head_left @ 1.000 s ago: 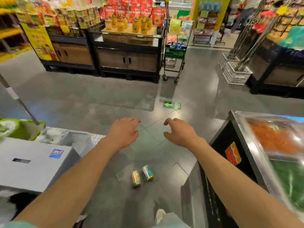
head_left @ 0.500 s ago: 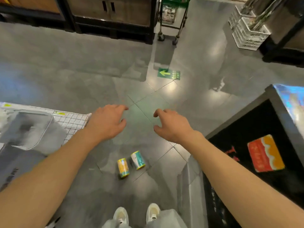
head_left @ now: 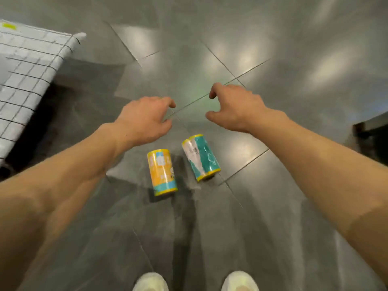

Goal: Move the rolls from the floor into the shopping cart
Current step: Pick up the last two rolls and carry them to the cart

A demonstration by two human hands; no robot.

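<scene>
head view, looking straight down. 2 rolls lie on their sides on the grey tiled floor, side by side but apart, a strip of floor between them. orange roll on the left, yellow bands at both ends, teal strip near the lower end. teal roll on the right, white patch along its left side, yellow rims, tilted a bit so its top end leans left. print on both too blurred to read.

left hand hovers above the floor, up-left of the orange roll, palm down, fingers loosely curled, holding nothing, not touching either roll. right hand hovers above and just right of the teal roll's upper end, palm down, fingers curled loosely with thumb spread out, holding nothing. both forearms bare, reaching in from the lower corners.

shopping cart at the upper left edge, white wire-grid side wall showing, well apart from the rolls; what's inside is probably a pale box, hard to tell with the blur. 2 white shoes at the bottom edge, left shoe and right shoe, toes pointing toward the rolls. dark cabinet corner at the right edge.
</scene>
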